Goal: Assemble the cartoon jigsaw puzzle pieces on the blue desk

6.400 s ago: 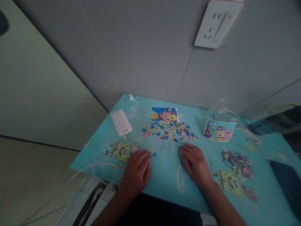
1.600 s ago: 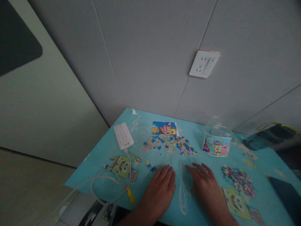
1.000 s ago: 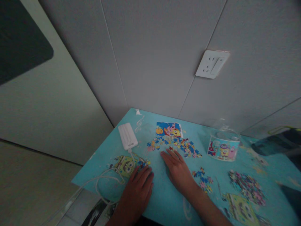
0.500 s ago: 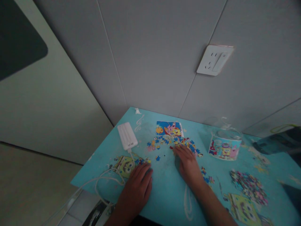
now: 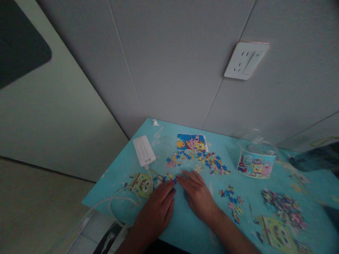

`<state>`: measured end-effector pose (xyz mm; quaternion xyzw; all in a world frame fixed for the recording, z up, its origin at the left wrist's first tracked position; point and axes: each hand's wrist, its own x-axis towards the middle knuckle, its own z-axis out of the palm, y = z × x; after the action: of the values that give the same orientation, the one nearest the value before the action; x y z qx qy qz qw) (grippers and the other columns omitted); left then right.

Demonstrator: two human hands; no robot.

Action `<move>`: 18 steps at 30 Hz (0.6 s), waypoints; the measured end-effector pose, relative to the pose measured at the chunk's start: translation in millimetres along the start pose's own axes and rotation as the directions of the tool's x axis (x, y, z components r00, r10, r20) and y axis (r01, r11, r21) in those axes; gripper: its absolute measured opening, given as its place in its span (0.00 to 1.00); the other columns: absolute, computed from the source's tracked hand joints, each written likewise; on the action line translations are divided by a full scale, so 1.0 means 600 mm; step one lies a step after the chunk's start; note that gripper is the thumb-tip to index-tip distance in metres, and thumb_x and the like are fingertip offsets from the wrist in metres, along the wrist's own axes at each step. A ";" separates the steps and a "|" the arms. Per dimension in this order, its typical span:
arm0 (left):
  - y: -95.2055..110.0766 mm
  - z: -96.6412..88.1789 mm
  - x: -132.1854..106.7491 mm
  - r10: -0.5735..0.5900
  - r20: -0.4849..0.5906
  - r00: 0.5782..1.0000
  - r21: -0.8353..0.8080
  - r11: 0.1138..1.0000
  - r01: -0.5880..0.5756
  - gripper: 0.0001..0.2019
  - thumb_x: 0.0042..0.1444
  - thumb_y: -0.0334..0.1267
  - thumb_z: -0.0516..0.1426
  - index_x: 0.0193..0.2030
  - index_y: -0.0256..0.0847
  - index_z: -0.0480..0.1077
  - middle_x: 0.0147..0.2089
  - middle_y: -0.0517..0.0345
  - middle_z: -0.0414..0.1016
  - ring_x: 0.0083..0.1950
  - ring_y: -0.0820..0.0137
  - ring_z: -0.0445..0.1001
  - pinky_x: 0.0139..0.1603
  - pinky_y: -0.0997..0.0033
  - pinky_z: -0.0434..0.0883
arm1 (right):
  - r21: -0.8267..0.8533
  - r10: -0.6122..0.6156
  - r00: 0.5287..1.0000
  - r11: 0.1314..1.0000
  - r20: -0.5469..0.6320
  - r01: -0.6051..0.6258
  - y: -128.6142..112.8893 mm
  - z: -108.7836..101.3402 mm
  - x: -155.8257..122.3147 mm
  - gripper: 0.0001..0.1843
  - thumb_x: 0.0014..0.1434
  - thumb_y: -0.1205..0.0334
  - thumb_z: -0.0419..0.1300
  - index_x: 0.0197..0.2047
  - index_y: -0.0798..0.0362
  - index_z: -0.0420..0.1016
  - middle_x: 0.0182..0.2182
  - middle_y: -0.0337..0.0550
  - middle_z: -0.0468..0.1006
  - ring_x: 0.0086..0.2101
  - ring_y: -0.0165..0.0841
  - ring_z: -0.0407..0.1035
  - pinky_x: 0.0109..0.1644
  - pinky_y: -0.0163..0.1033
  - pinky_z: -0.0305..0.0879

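Note:
Both of my hands lie flat on a light blue cartoon-printed table (image 5: 185, 225), fingers stretched out. My left hand (image 5: 156, 208) has its fingertips at a small cluster of puzzle pieces (image 5: 165, 178) near the left front. My right hand (image 5: 197, 195) rests beside it, fingers pointing toward the same cluster. Behind them, a spread of loose puzzle pieces (image 5: 202, 160) lies in front of a small reference picture (image 5: 192, 142). Another small group of pieces (image 5: 231, 201) sits to the right of my right wrist.
A white power bank (image 5: 143, 151) with a white cable (image 5: 116, 199) lies at the left. A clear tub with a cartoon label (image 5: 255, 162) stands at the back right, a heap of pieces (image 5: 284, 206) farther right. A wall socket (image 5: 245, 60) is above.
My right hand drew back from the main spread of pieces and slid left, next to my left hand. A small group of pieces now lies to its right.

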<state>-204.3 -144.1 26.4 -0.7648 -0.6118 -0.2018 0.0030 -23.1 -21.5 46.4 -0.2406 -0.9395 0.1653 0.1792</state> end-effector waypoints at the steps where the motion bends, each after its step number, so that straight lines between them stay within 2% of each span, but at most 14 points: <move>1: 0.000 -0.001 0.000 0.002 -0.002 1.000 -0.003 1.000 -0.002 0.19 0.66 0.31 0.51 0.63 0.38 0.66 0.70 0.47 0.60 0.71 0.58 0.60 0.69 0.51 0.67 | -0.005 0.013 1.000 1.000 -0.010 -0.013 0.004 0.001 0.002 0.40 0.51 0.83 0.49 0.66 0.49 0.66 0.60 0.39 0.73 0.65 0.36 0.57 0.72 0.54 0.47; 4: 0.001 -0.003 0.002 -0.001 -0.007 1.000 -0.014 1.000 0.001 0.19 0.65 0.31 0.52 0.62 0.38 0.67 0.70 0.48 0.61 0.71 0.58 0.60 0.69 0.52 0.67 | -0.053 0.048 0.998 0.997 -0.040 -0.051 0.020 0.006 0.016 0.39 0.52 0.82 0.49 0.65 0.51 0.67 0.64 0.42 0.68 0.66 0.38 0.55 0.73 0.55 0.46; 7: -0.002 -0.002 0.001 0.006 -0.003 1.000 0.005 1.000 -0.006 0.18 0.65 0.31 0.52 0.61 0.39 0.68 0.70 0.50 0.61 0.71 0.58 0.60 0.69 0.53 0.67 | -0.093 0.047 0.998 0.994 -0.031 -0.049 0.026 0.012 0.037 0.40 0.53 0.82 0.50 0.69 0.51 0.62 0.68 0.45 0.62 0.69 0.40 0.49 0.73 0.56 0.42; 9: -0.006 0.003 -0.003 0.027 0.003 1.000 0.033 0.999 -0.027 0.19 0.65 0.32 0.52 0.62 0.39 0.68 0.71 0.50 0.60 0.71 0.58 0.60 0.69 0.53 0.67 | -0.096 0.061 0.998 0.993 -0.015 -0.062 0.017 0.010 0.044 0.38 0.56 0.80 0.51 0.70 0.52 0.59 0.67 0.46 0.64 0.69 0.40 0.48 0.74 0.57 0.40; 12: -0.023 0.020 -0.016 0.064 -0.023 0.998 0.073 0.995 -0.062 0.21 0.65 0.32 0.53 0.64 0.39 0.66 0.72 0.49 0.59 0.71 0.58 0.60 0.70 0.53 0.64 | -0.074 0.070 0.997 0.995 0.017 -0.068 -0.013 -0.012 0.038 0.30 0.62 0.74 0.52 0.66 0.52 0.64 0.60 0.45 0.73 0.68 0.38 0.52 0.74 0.55 0.36; 15: -0.060 0.049 -0.023 0.205 -0.132 0.970 0.080 0.977 -0.196 0.22 0.63 0.33 0.55 0.64 0.38 0.66 0.70 0.48 0.62 0.70 0.59 0.62 0.74 0.57 0.57 | -0.039 0.028 1.000 0.999 0.004 -0.028 -0.030 -0.052 0.005 0.28 0.65 0.70 0.53 0.68 0.49 0.62 0.59 0.42 0.74 0.64 0.33 0.58 0.74 0.49 0.39; 17: -0.091 0.070 -0.018 0.316 -0.185 0.931 0.061 0.949 -0.310 0.22 0.61 0.35 0.56 0.63 0.38 0.67 0.68 0.48 0.66 0.67 0.61 0.66 0.74 0.62 0.55 | -0.051 0.114 0.989 0.992 -0.098 -0.119 -0.013 -0.086 -0.043 0.28 0.65 0.67 0.53 0.68 0.46 0.61 0.62 0.41 0.71 0.64 0.32 0.59 0.73 0.46 0.44; 18: -0.106 0.080 -0.014 0.354 -0.241 0.903 0.053 0.934 -0.352 0.22 0.60 0.34 0.57 0.62 0.39 0.67 0.65 0.48 0.69 0.65 0.62 0.69 0.73 0.63 0.57 | -0.078 0.206 0.956 0.971 -0.208 -0.226 0.005 -0.106 -0.078 0.28 0.65 0.67 0.53 0.67 0.47 0.62 0.62 0.42 0.71 0.64 0.33 0.59 0.72 0.46 0.48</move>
<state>-250.6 -123.7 -35.4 -0.8318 -0.4588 -0.2889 0.1188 43.2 -28.9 89.5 -0.3659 -0.8922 0.1114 0.2402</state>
